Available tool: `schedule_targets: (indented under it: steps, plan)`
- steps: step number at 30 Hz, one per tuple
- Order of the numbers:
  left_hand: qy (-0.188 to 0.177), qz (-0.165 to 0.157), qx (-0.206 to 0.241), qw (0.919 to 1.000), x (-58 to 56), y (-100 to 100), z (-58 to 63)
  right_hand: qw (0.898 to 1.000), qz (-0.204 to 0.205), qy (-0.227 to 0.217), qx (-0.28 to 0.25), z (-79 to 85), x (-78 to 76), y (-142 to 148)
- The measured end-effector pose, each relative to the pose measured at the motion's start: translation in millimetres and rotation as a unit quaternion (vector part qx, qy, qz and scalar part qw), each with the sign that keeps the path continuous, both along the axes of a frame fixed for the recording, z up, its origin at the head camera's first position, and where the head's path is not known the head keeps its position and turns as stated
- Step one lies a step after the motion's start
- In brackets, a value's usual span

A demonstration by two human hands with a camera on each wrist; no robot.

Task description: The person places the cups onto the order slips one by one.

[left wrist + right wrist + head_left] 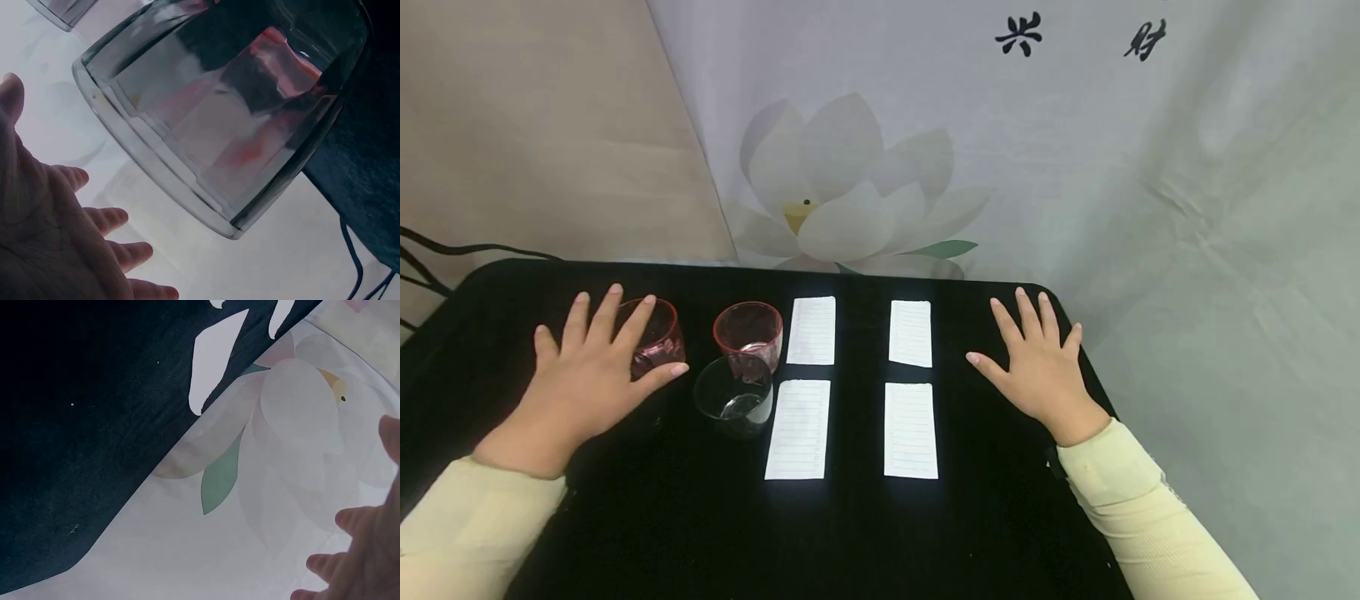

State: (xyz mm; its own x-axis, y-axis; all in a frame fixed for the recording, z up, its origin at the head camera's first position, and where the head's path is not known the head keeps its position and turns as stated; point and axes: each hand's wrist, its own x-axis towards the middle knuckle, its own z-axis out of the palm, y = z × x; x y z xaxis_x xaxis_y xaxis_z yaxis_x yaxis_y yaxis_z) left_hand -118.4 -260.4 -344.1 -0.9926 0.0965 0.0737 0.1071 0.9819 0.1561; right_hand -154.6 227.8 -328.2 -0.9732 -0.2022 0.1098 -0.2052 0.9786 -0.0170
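Note:
My left hand (587, 375) has its fingers spread and holds nothing; it covers part of a red-rimmed glass (679, 343). To the right of that hand stand a second red-rimmed glass (752, 321) and, nearer to me, a clear glass (736, 400). In the left wrist view a large clear glass (175, 119) appears close to the camera, apart from the left hand's fingers (107, 219). Over the table's right side, my right hand (1041, 375) is spread with nothing in it. Lined white paper sheets lie between the hands, including a near left one (799, 429) and a near right one (911, 429).
Several sheets form two columns on the black table (865, 542), with a far left sheet (812, 331) and a far right sheet (911, 333). A white cloth with a printed lotus (850, 183) hangs behind. Black cables (475, 247) run past the left back corner.

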Motion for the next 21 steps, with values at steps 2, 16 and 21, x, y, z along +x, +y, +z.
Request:
schedule_targets:
  steps: [2,16,21]
  plan:
    - [0.000,-0.002,0.001,1.0000,0.2,1,0.2,1.000,0.002,0.002,-0.002,-0.4,0.3,0]
    - [0.007,-0.013,0.023,0.9996,1.3,8,-0.3,1.000,0.016,0.011,-0.016,-8.5,-1.3,0]
    - [0.016,-0.025,0.033,0.9990,3.4,10,0.3,0.999,0.026,0.009,-0.021,-11.8,-2.5,-1]
